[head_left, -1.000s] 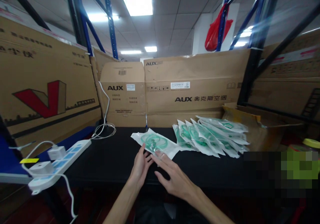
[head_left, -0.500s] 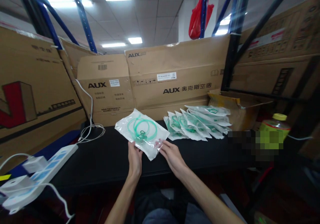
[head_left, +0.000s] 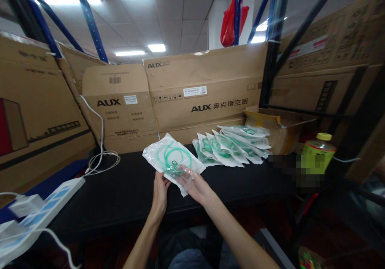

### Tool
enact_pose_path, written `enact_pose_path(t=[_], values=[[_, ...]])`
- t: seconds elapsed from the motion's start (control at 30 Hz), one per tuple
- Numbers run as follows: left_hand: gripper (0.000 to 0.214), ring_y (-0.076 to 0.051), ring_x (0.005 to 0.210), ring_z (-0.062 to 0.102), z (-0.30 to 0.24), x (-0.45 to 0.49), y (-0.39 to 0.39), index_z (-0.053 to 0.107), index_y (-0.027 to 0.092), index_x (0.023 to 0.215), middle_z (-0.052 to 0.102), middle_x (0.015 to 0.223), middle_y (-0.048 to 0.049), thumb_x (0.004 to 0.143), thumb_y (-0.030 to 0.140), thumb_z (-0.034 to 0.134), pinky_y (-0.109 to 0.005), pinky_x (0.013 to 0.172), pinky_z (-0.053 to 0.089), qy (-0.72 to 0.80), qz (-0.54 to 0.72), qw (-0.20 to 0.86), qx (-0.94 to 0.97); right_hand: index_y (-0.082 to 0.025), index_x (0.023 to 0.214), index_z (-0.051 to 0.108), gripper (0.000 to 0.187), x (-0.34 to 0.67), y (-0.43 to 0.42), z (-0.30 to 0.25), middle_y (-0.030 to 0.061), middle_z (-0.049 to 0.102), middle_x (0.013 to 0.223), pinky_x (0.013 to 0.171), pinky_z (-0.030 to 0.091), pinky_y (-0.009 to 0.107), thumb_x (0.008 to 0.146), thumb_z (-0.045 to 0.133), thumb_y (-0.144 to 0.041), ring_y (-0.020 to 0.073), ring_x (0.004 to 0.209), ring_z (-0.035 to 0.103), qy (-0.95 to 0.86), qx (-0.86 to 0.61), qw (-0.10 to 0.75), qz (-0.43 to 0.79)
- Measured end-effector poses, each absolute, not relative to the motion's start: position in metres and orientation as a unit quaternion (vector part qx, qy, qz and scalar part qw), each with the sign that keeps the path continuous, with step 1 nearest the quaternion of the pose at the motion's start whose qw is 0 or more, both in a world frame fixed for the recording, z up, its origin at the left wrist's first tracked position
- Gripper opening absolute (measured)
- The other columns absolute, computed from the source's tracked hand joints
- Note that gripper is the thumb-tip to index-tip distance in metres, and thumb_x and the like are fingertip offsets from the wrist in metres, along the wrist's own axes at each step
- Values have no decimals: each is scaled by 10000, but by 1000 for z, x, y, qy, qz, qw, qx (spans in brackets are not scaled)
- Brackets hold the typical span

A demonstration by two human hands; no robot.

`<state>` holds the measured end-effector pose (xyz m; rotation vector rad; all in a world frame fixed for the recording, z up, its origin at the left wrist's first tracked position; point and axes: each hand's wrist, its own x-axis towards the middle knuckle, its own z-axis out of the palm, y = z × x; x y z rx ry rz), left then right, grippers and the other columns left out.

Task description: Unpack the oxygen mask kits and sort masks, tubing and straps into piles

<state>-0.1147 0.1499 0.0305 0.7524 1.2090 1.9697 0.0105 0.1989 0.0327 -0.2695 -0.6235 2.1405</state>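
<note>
A clear-fronted white pouch with coiled green tubing inside is held tilted above the black table. My left hand is closed on its lower left edge, thumb and fingers pinching it. My right hand reaches in at the lower right end of the pouch. Its fingers are stretched out and show through the clear film, close to the small green fittings of the tubing. Whether the fingertips touch the tubing is not clear.
Several similar pouches lie overlapped to the right on the black table. An open carton and a yellow-capped bottle stand beyond. At left are a white power strip and a cable. Cardboard panels wall the back.
My right hand has moved left from the pouch's right corner, and its fingers are now behind the clear film. My left hand keeps its hold. The view has shifted slightly right.
</note>
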Motion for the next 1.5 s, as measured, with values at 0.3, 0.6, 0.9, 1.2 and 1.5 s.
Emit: enact_pose_path(t=[0.3, 0.6, 0.9, 1.2, 1.5], values=[[454, -286, 1166, 655, 37, -110, 145, 636, 193, 1234, 676, 1316, -122, 930, 527, 578, -411, 981, 514, 477, 744, 352, 308, -195, 887, 686, 293, 13, 192, 33, 36, 780, 996, 994, 517, 364, 679, 891, -177, 206, 981, 721, -235, -97, 461, 850], [419, -291, 1116, 680, 38, -109, 142, 686, 178, 1155, 727, 1222, -118, 882, 491, 635, -427, 954, 534, 483, 740, 353, 308, -167, 905, 703, 379, 19, 184, 45, 67, 773, 968, 984, 519, 393, 599, 927, -185, 253, 1029, 706, -251, -107, 455, 848], [321, -264, 981, 716, 40, -121, 142, 696, 131, 1084, 748, 1090, -138, 926, 370, 552, -450, 870, 583, 528, 735, 338, 258, -154, 782, 647, 293, 41, 182, 40, 65, 759, 802, 958, 537, 456, 664, 909, -211, 246, 882, 740, -261, -175, 440, 841], [140, -232, 884, 747, 59, -163, 150, 661, 103, 943, 742, 1001, -172, 919, 197, 559, -429, 895, 603, 581, 700, 312, 274, -156, 815, 623, 264, 129, 148, 37, 134, 795, 886, 998, 542, 524, 724, 866, -203, 300, 973, 762, -228, -276, 467, 808], [409, -362, 1216, 607, 83, -173, 130, 730, 234, 1096, 669, 1254, -128, 759, 465, 743, -471, 1108, 414, 724, 533, 59, 433, -145, 783, 681, 313, 156, 132, 33, 174, 800, 915, 1012, 545, 516, 631, 922, -275, 342, 1008, 753, -195, -270, 514, 791]])
